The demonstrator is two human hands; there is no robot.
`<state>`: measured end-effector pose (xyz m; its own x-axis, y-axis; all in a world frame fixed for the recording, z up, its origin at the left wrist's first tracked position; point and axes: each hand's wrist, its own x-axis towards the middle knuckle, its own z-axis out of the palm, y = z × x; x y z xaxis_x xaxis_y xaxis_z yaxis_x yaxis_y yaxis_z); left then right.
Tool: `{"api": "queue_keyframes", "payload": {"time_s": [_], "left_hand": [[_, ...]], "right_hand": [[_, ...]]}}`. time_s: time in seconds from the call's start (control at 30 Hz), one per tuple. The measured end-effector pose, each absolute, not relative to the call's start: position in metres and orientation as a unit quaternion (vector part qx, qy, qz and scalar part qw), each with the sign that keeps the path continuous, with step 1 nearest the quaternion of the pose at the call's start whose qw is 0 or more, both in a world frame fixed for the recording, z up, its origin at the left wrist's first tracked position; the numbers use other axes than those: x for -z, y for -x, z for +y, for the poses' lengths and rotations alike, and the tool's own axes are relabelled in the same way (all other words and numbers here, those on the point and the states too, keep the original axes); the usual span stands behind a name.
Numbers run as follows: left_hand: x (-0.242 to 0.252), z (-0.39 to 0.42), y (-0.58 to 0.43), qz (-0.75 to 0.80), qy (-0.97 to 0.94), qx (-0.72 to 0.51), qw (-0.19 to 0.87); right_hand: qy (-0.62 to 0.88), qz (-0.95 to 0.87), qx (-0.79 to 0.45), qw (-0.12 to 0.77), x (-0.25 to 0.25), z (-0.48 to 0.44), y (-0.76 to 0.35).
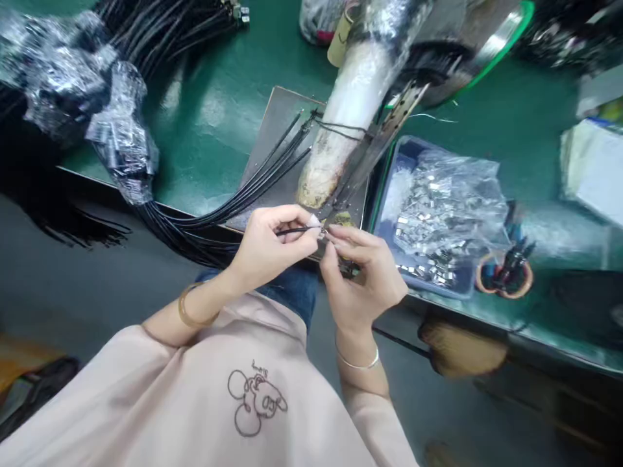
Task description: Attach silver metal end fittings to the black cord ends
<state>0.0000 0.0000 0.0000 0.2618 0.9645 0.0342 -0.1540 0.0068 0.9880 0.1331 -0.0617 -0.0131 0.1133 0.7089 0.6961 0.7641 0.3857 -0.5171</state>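
Observation:
My left hand pinches a black cable close to its end. Against that end, the fingertips of my right hand are closed on a small shiny piece, mostly hidden, perhaps a metal connector shell. Both hands meet over the front edge of the bench, just below a wrapped, pale tube-shaped arm. To the left, a bundle of black cables runs out of a plastic wrapping, and several of its ends lie on a dark board.
A blue tray at right holds small metal parts and a clear plastic bag. Beside it stands a small round pot with tools. More black cables lie at the back left of the green bench. A stool sits below.

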Motion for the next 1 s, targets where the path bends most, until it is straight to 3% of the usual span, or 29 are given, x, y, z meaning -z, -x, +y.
{"api": "queue_keyframes", "payload": {"time_s": [1.0], "left_hand": [[0.000, -0.008, 0.005, 0.421, -0.584, -0.394, 0.571]], "right_hand": [[0.562, -0.695, 0.000, 0.447, 0.003, -0.068, -0.130]]}}
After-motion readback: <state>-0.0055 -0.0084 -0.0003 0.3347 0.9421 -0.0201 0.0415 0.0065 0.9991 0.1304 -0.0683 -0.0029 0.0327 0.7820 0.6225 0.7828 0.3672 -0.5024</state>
